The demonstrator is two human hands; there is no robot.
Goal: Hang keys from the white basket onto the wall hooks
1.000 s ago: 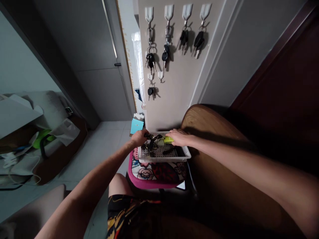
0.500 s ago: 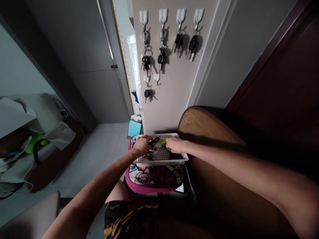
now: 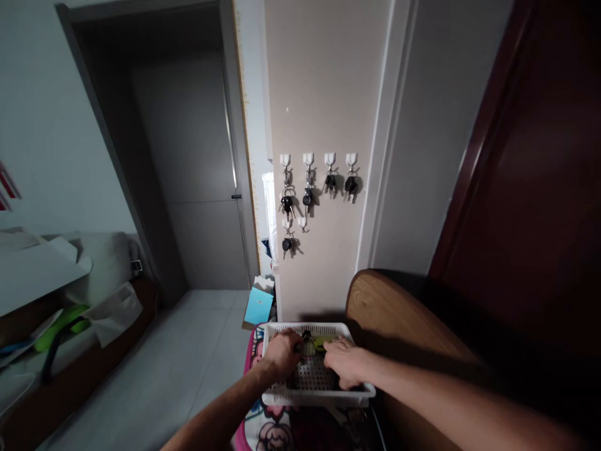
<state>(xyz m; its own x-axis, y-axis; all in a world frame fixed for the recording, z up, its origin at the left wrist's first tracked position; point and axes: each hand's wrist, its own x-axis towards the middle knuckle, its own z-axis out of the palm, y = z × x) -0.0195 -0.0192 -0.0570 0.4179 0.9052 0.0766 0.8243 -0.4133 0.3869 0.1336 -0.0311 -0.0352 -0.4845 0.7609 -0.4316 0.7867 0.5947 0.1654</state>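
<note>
A white plastic basket point(image 3: 319, 397) with a perforated bottom stands low in front of me. My left hand point(image 3: 283, 352) is inside its left part, fingers curled and closed around something small and dark that I cannot make out. My right hand point(image 3: 346, 361) reaches into the right part, thumb and fingers apart, fingertips at a flat yellow-green object point(image 3: 320, 342). Between the hands lies a small tangle of metal and dark pieces point(image 3: 308, 344), probably keys on rings. The palms hide part of the basket's contents.
Several key bunches point(image 3: 287, 203) hang from white wall hooks point(image 3: 330, 159); one lower hook point(image 3: 303, 223) holds nothing. The basket rests on a flowered, pink-edged seat point(image 3: 277, 432). A wooden board point(image 3: 399, 307) stands at right, a blue box point(image 3: 258, 305) on the floor at left.
My view has tilted up, so the hooks and basket sit lower in the picture. Both hands stay in the basket; the right thumb and fingers now show spread beside the yellow-green object.
</note>
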